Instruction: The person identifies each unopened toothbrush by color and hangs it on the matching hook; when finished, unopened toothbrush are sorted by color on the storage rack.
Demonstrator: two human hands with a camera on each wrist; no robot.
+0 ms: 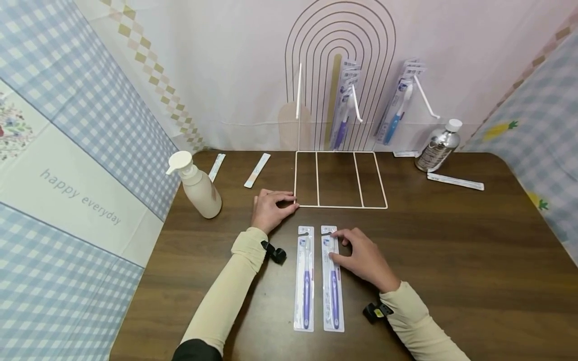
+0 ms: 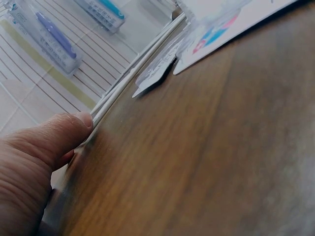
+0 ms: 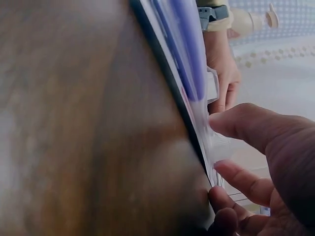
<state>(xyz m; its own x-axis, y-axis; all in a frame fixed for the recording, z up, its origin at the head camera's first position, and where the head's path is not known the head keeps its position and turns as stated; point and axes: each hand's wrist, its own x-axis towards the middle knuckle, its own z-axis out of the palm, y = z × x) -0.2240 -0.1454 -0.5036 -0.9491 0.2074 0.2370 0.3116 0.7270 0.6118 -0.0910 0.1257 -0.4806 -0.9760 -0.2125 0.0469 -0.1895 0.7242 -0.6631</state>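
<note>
On the table before me, two packaged purple toothbrushes lie side by side, a left toothbrush pack [image 1: 307,296] and a right toothbrush pack [image 1: 335,301]. Thumb and fingertips of my right hand [image 1: 367,258] touch the upper part of the right pack; they sit apart along its clear blister [image 3: 216,147] in the right wrist view. With thumb and fingers, my left hand [image 1: 271,206] pinches the front left corner of a white wire rack [image 1: 340,206]. The left wrist view shows the thumb on the wire [image 2: 110,101].
A purple toothbrush pack [image 1: 343,125] and a blue one [image 1: 395,123] hang from white hooks at the back. A pump bottle [image 1: 203,195] stands left; a silver bottle [image 1: 437,150] stands right. White strips [image 1: 257,170] lie near the back edge.
</note>
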